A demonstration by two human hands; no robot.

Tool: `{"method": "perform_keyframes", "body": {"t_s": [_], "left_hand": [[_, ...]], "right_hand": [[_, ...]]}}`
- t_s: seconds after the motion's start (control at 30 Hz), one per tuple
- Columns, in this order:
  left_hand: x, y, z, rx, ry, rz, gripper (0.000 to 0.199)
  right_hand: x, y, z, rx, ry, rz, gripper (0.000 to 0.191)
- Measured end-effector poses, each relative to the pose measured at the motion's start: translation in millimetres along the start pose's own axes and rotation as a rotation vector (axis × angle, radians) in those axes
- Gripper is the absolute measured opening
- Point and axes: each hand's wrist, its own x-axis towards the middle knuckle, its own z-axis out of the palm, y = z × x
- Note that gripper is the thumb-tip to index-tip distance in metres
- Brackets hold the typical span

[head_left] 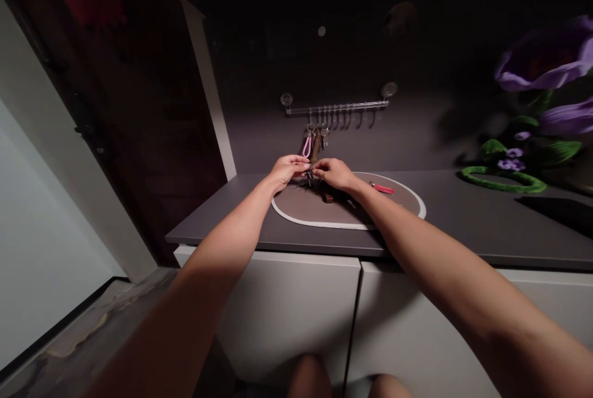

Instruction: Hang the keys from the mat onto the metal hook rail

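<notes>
My left hand (290, 170) and my right hand (334, 174) meet above an oval mat with a white rim (324, 224). Their fingertips pinch a small metal key ring (309, 172), with a key or two dangling below it. Loose dark keys (301, 186) lie on the mat just under my left hand. Below my right hand is a small brown leather piece (328, 198). A red-and-silver pocket tool (382, 188) lies on the mat, to the right of my right hand.
Above the counter, a wall-mounted hook rail (337, 107) holds keys (324, 135) with a pink loop and brown strap. The dark grey countertop (463, 225) tops white cabinets. A dark door stands at the left, and purple flower decor (542, 58) is at the right.
</notes>
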Motion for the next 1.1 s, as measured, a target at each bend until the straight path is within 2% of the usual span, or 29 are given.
{"method": "perform_keyframes", "body": {"t_s": [0.2, 0.63, 1.1], "left_hand": [[-2, 2, 1.0, -0.067, -0.01, -0.005, 0.02], [-2, 4, 2.7, -0.13, 0.018, 0.018, 0.027], [-2, 3, 3.4, -0.137, -0.007, 0.027, 0.032]], "right_hand": [[2, -1, 1, 0.164, 0.022, 0.026, 0.019], [-2, -8, -2, 0.364, 0.042, 0.015, 0.016], [1, 2, 2, 0.379, 0.084, -0.004, 0.023]]}}
